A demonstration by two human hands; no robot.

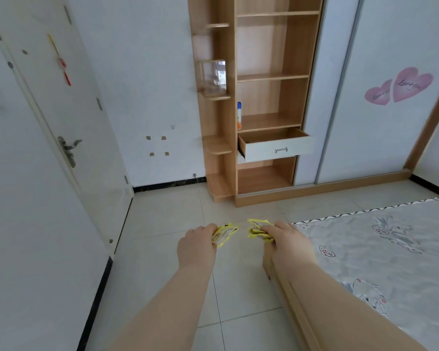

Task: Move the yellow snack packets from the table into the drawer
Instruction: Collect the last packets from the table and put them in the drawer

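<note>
Out over the tiled floor, both arms reach forward. Her left hand grasps a yellow snack packet at its fingertips, and just beside it the right hand clutches another bunch of yellow packets. Well beyond both hands, the drawer stands pulled open in the wooden shelf unit.

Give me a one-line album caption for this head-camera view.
Left hand and right hand each hold yellow snack packets, facing the open drawer.
</note>
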